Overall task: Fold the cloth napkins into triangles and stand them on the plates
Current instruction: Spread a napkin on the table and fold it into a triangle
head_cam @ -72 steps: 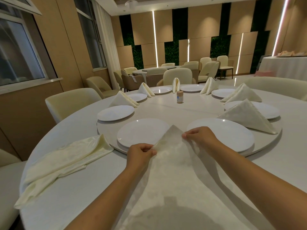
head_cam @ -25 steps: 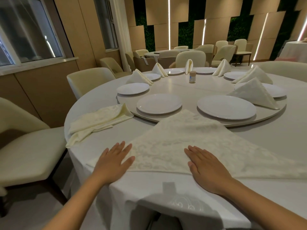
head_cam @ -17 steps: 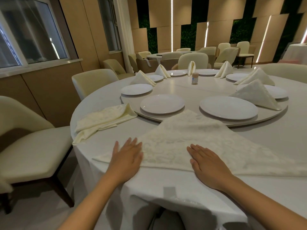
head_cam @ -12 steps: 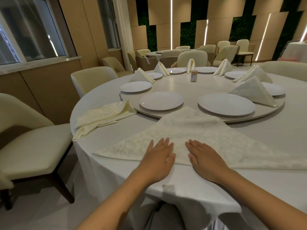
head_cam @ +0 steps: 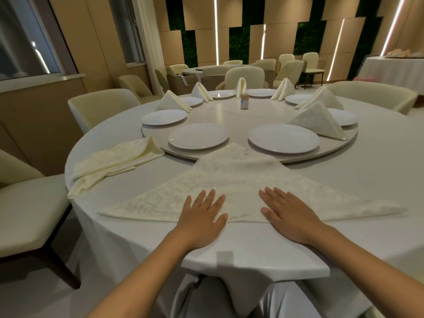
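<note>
no text legible; the small jar (head_cam: 244, 101) label seems blurred

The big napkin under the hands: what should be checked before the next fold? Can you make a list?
1. Big napkin already a flat triangle: ok.
2. Left hand and right hand flat on its near edge: ok.
3. Far tip off the turntable: not ok, it laps over the rim.
4. Bare plate ready nearby: ok.
5. More napkins waiting, the pile at the left: ok.
6. Edges of the layers lined up: cannot tell.
</note>
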A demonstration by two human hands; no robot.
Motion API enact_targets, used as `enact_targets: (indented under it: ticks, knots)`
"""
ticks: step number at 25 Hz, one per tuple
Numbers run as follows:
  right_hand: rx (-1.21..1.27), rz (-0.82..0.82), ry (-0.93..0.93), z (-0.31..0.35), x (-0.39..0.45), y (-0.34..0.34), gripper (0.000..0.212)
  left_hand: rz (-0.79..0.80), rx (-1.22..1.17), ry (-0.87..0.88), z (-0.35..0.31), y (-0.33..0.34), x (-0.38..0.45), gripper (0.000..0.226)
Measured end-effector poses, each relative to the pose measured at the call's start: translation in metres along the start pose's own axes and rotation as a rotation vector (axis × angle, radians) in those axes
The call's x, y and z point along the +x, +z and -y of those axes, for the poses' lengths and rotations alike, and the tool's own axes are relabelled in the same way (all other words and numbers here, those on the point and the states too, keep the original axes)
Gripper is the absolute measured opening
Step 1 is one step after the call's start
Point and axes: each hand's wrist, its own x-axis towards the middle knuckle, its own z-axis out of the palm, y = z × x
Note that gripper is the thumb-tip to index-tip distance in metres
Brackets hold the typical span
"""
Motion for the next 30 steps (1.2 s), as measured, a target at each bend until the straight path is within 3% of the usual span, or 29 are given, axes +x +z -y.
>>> enact_targets:
  ticks: [5, 9, 16, 23, 30]
  knots:
    - [0.014, -0.086, 0.079, -0.031, -0.021, -0.01, 0.055, -0.016, 0.017, -0.031, -0.013, -0.014, 0.004, 0.056]
    - [0.044, -0.182, 0.043, -0.014, -0.023, -0.01, 0.054, -0.117, -0.051, 0.156, -0.068, -0.016, 0.03, 0.054]
    - [0.031, -0.033, 0.123, -0.036, -0.031, -0.003, 0.053, -0.008, 0.051, 0.139, -0.091, 0.005, 0.053, 0.057]
    - [0.023, -0.002, 0.326, -0.114, -0.064, -0.012, 0.056, -0.032, 0.036, 0.166, -0.088, 0.006, 0.054, 0.055]
    - [0.023, -0.02, 0.341, -0.122, -0.069, -0.013, 0.057, -0.071, 0.017, 0.161, -0.09, 0.009, 0.055, 0.055]
